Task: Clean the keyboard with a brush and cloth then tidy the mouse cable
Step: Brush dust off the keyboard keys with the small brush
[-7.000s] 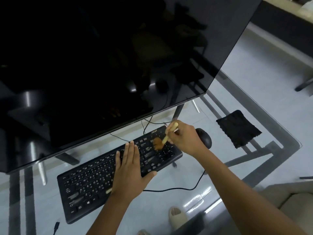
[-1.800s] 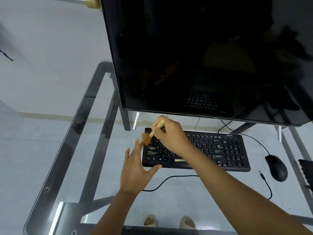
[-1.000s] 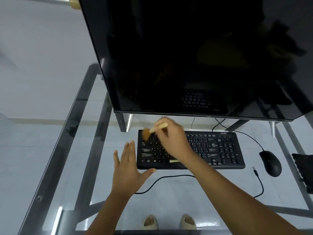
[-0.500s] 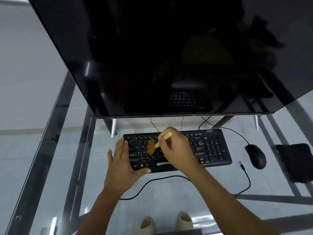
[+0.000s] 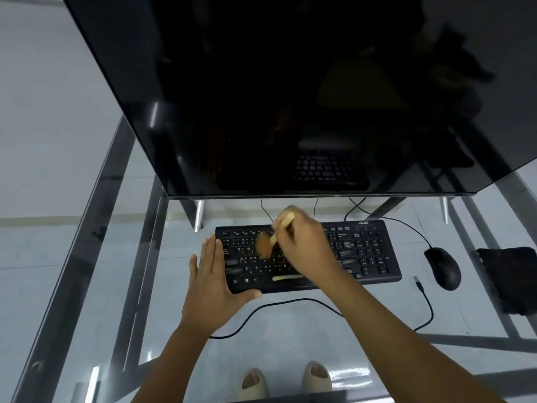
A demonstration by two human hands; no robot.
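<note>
Nearest you, two feet in pale sandals point(image 5: 286, 379) show through the glass tabletop point(image 5: 87, 257). A black cable point(image 5: 290, 303) loops across the glass in front of the keyboard and ends in a loose plug point(image 5: 418, 282) just left of the mouse.

Your left hand point(image 5: 213, 282) lies flat and open, fingers straight and together. It braces the left end of the black keyboard point(image 5: 363, 251), the thumb stretched along the front edge and the fingers running up the left side.

Your right hand point(image 5: 305, 247) is closed round the pale handle of a small brush point(image 5: 268, 239). The brown bristles are blurred and sit on the keys in the left half of the keyboard. Whether they press down or only graze cannot be told.

The black mouse point(image 5: 443, 267) rests on the glass to the right of the keyboard, apart from it. A dark cloth point(image 5: 508, 279) lies further right, near the frame edge, untouched.

Behind the keyboard a large dark monitor point(image 5: 290, 97) fills the upper view, its screen off and reflecting the keys
</note>
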